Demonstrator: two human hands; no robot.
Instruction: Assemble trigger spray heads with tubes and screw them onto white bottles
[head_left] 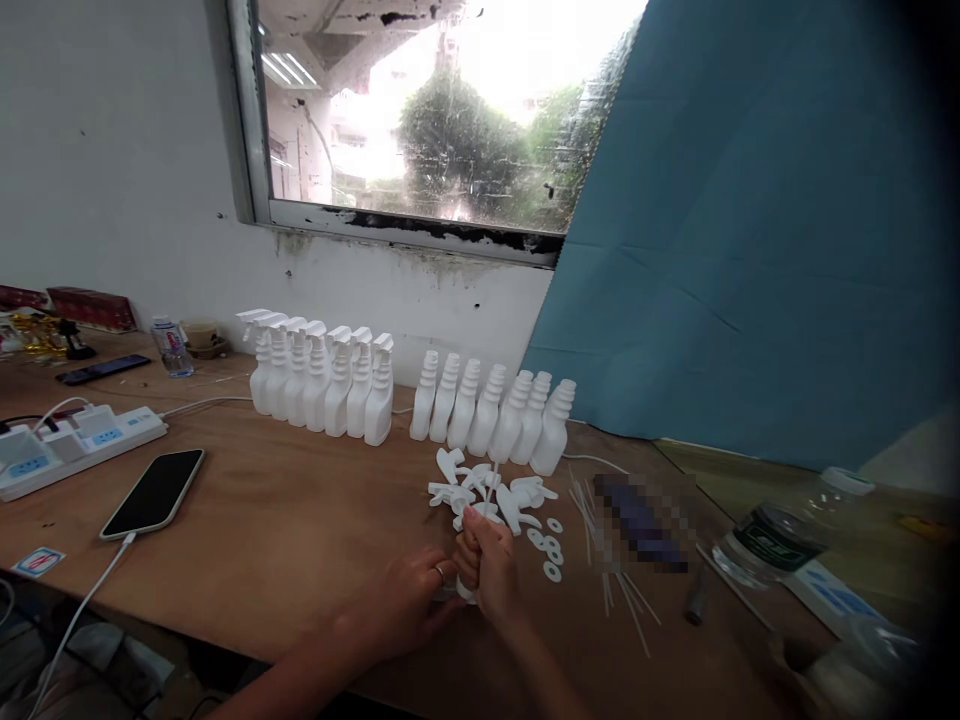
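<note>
Near the table's front edge, my right hand point(486, 560) is closed in a fist, thumb uppermost, around a thin white dip tube point(492, 488) that sticks up from it. Against it, my left hand point(420, 590), with a ring on one finger, curls around a mostly hidden white plastic part point(466, 590), which looks like a sprayer head. Just beyond my hands lies a pile of loose white trigger sprayer heads point(513, 508). White ring washers point(553, 549) lie to its right. Several more thin white tubes point(634, 612) are scattered farther right.
Capped spray bottles point(337, 385) line up at the back; open-necked bottles point(487, 405) stand right of them. A phone point(154, 492) and power strip point(97, 450) lie left. A large water bottle point(787, 530) and a dark short cylinder point(696, 597) are on the right.
</note>
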